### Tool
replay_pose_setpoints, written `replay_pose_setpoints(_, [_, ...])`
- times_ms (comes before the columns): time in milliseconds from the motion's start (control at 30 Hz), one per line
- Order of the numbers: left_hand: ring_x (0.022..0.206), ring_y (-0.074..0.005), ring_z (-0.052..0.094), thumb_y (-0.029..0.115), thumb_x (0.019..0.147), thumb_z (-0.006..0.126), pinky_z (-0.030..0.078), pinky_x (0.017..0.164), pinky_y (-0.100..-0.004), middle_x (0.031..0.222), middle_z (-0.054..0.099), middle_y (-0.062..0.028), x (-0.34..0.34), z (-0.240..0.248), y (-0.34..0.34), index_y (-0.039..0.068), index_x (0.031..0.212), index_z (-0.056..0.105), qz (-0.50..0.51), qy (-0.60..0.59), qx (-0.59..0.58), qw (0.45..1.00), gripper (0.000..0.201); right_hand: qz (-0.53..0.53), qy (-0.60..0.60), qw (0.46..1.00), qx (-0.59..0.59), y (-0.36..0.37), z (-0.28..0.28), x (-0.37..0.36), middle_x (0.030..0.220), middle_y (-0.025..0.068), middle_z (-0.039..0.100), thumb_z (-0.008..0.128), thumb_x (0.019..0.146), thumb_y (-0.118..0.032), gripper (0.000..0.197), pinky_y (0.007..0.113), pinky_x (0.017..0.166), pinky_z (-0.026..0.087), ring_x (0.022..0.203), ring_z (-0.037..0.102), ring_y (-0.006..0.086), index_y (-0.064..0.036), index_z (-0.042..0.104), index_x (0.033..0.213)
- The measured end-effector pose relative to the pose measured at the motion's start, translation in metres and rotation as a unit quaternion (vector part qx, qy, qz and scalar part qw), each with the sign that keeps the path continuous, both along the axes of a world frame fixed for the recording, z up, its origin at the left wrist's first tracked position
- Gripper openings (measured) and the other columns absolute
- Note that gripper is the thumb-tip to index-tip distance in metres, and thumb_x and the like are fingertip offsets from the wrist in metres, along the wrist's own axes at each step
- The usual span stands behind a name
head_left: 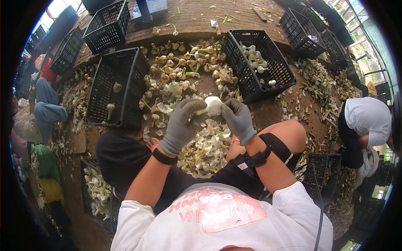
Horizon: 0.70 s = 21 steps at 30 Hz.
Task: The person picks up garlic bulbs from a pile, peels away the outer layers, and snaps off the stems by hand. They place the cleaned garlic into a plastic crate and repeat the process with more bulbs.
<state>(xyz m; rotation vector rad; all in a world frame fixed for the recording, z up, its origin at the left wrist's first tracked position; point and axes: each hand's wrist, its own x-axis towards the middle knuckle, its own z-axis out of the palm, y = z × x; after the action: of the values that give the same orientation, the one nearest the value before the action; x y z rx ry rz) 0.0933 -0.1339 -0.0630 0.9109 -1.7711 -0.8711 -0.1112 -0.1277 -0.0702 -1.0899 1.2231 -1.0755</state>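
Between the left crate (136, 90) and the right crate (284, 78), garlic bulbs (170, 63) are spread. Nearer, peelings (205, 152) are piled between the legs (125, 157). In the right crate, further bulbs (253, 56) are placed.

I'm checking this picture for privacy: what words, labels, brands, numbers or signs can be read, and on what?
White short-sleeved T-shirt: pink-and-grey printed lettering, upside down; wording withheld.
Small white rectangular tag near the black right wristband: too small to read reliably.
Nothing else legible.

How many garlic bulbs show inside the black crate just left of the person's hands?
2: the upper bulb sits around the crate's middle, the lower bulb closer to its near end. Its walls may hide others.
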Motion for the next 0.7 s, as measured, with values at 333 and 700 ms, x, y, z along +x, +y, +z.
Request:
replay_pose_setpoints(333, [0.081, -0.0246, 0.068, 0.012, 0.092, 0.049, 0.058, 0.076, -0.0389, 0.099, 0.065, -0.0148, 0.022, 0.010, -0.007, 0.005, 0.113, 0.054, -0.066, 0.585, 0.443, 0.676, 0.022, -0.050, 0.288, 0.955, -0.048, -0.018, 0.006, -0.024, 0.074, 0.0072, 0.062, 0.061, 0.083, -0.018, 0.017, 0.025, 0.058, 0.045, 0.067, 0.058, 0.0106, -0.0006, 0.061, 0.085])
replay_pose_setpoints(700, [0.078, -0.0207, 0.066, 0.021, 0.098, 0.044, 0.057, 0.071, -0.0351, 0.095, 0.064, -0.0123, 0.005, 0.002, 0.005, 0.003, 0.107, 0.051, -0.021, 0.317, 0.378, 0.870, 0.021, 0.104, -0.163, 0.976, 0.104, 0.001, 0.044, 0.009, 0.066, 0.0022, 0.058, 0.064, 0.089, -0.031, 0.032, 0.022, 0.053, 0.042, 0.064, 0.056, 0.0085, -0.0028, 0.060, 0.076])
